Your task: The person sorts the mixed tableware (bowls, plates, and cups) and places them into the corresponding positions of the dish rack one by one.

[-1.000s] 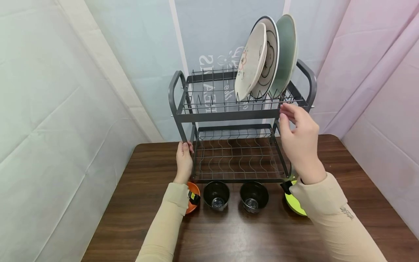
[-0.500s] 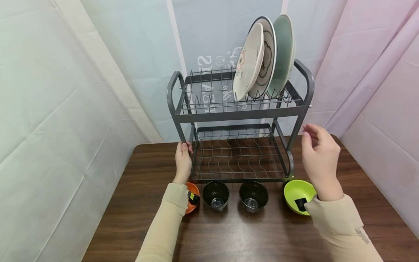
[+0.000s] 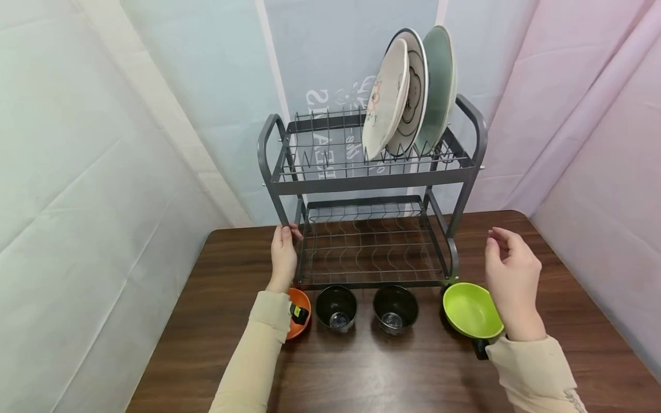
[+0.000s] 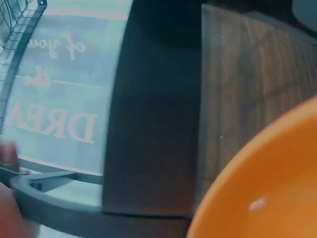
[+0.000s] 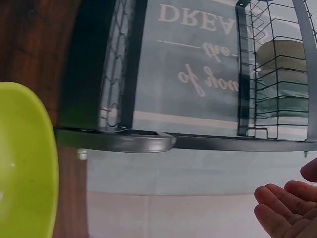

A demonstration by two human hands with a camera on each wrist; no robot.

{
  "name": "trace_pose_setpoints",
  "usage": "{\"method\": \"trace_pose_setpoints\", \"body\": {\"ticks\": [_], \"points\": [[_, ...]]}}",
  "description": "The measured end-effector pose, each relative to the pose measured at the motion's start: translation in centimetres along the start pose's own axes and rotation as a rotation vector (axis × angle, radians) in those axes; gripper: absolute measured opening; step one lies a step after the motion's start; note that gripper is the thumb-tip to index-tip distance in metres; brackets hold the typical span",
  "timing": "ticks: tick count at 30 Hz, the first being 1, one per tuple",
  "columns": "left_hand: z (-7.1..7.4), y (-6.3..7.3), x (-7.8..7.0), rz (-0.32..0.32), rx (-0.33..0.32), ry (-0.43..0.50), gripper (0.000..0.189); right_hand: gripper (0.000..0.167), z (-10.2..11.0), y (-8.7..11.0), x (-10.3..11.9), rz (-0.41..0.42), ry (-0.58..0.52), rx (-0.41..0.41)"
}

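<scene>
In the head view, my left hand [image 3: 283,261] grips the left front post of a dark two-tier dish rack [image 3: 372,183]. My right hand [image 3: 514,281] hovers right of the rack with loosely curled fingers and holds nothing; the right wrist view shows its bare fingers [image 5: 282,206]. On the upper tier stand a white flowered plate [image 3: 384,103], a patterned plate with a dark rim [image 3: 415,103] and a pale green plate [image 3: 436,86], leaning together on the right side. Wires of the lower tier [image 3: 369,246] carry no dishes.
Along the rack's front stand an orange bowl [image 3: 299,330], partly behind my left wrist, two black bowls [image 3: 337,310] and a lime green bowl [image 3: 470,310] near my right wrist. The wooden table [image 3: 361,373] has pale cloth [image 3: 103,172] hanging around it.
My right hand has moved away from the rack's upper tier, to the right and down, uncovering the lime green bowl. My left hand keeps its hold on the post. The view has shifted slightly.
</scene>
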State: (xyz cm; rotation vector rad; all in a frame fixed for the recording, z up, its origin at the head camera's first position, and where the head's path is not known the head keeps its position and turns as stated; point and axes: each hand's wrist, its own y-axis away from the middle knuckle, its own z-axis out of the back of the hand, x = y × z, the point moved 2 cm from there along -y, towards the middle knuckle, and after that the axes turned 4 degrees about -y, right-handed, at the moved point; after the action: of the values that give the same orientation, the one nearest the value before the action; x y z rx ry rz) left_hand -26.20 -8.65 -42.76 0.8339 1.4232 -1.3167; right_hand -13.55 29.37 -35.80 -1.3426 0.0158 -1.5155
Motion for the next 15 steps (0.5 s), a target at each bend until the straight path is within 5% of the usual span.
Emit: {"method": "trace_pose_setpoints", "body": {"ticks": [4,9,15], "points": [[1.0,1.0,0.2,0.018,0.022,-0.08,0.045,0.027,-0.3,1.1,-0.7,-0.024,0.024,0.022],[2.0,2.4,0.0,0.111,0.083,-0.068,0.044,0.025,-0.7,2.4,-1.4,-0.074,0.047,0.059],[2.3,3.0,-1.6,0.169,0.129,-0.081,0.045,0.023,-2.1,4.5,-1.3,-0.111,0.062,0.135]]}}
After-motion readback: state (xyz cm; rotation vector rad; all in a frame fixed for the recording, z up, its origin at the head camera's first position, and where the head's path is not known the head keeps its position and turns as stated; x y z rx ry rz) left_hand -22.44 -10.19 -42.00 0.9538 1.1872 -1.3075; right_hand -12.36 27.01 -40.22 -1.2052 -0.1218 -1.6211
